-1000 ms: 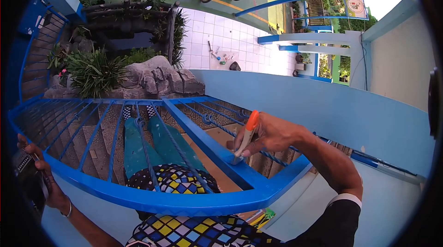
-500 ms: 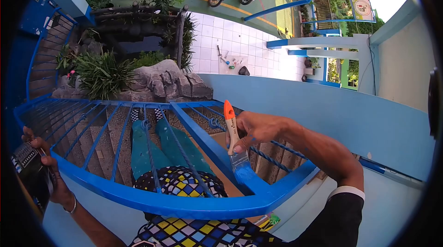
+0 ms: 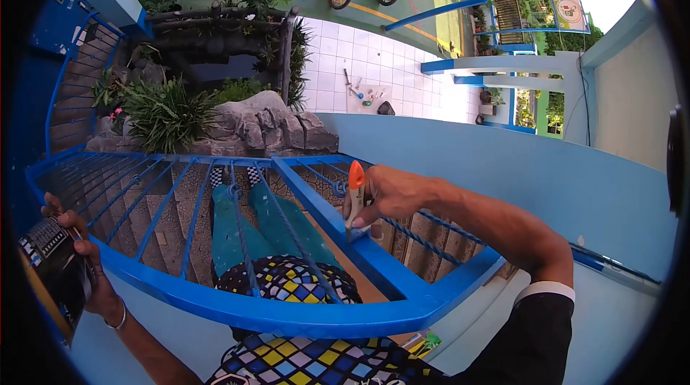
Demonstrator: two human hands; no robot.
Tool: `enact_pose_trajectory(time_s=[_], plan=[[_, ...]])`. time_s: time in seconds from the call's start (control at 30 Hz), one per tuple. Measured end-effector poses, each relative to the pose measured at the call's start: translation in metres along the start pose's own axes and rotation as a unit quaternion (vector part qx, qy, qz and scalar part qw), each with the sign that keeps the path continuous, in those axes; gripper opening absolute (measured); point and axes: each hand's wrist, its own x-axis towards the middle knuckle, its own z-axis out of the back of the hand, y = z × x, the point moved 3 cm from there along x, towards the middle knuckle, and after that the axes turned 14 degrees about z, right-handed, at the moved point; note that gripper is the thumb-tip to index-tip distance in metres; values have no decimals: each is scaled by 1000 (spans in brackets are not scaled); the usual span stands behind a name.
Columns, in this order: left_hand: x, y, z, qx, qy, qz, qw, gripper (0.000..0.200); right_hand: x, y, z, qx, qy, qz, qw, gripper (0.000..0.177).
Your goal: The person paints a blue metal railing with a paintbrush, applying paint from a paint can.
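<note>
My right hand (image 3: 392, 194) pinches a flat paintbrush (image 3: 355, 196) by its pale handle, thumb on the near side and the other fingers bent behind it, partly out of sight; the brush stands on the blue diagonal bar (image 3: 384, 264), a smooth, glossy, square-edged length joined to the broad, curving handrail (image 3: 287, 320); rope-like twisted bars (image 3: 422, 243) run beside it.

The brush's long axis lies almost straight up and down in my view, the orange, tapered handle end pointing to the top and the bristle end down against the bar; my thumb and fingertips cover much of the ferrule, the bristles are hard to make out, and the print on the handle is too small to read.

My left hand (image 3: 83, 263) curls round the edge of a dark, shiny container (image 3: 54, 259) with pale printing; the lens's black border cuts off its outer side, so I cannot tell its full shape.
</note>
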Motion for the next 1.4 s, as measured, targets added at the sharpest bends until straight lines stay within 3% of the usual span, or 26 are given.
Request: enact_pose_trajectory(time_s=[0.07, 0.17, 0.3, 0.4, 0.5, 0.6, 0.7, 0.87, 1.07, 1.4], plan=[[-1, -1, 0, -2, -1, 3, 1000, 94, -22, 18, 4, 69, 27, -64, 995, 30], [-3, -2, 2, -4, -7, 2, 1000, 93, -47, 27, 10, 150, 46, 16, 987, 33], [0, 2, 0, -16, 0, -6, 1000, 95, -32, -1, 33, 218, 47, -24, 974, 36], [-1, 5, -1, -25, 6, -15, 1000, 97, 9, -36, 26, 141, 45, -54, 987, 35], [-1, 3, 0, -31, 7, -12, 999, 98, 45, -71, 16, 177, 26, -68, 982, 34], [-5, 1, 2, -35, 3, -18, 999, 100, 82, -105, 21, 84, 6, -51, 995, 34], [-6, 0, 4, -44, -2, -25, 999, 101, 113, -106, 28, -49, -91, 19, 994, 31], [-5, 0, 4, -44, -4, -35, 998, 100, 144, -132, 31, -75, -132, 13, 988, 31], [-11, -2, 7, -46, 0, -38, 998, 99, 121, -143, 4, -38, -87, -2, 995, 35], [-18, -8, 10, -50, -1, -35, 998, 97, 27, -59, 34, 135, -3, -72, 988, 46]])
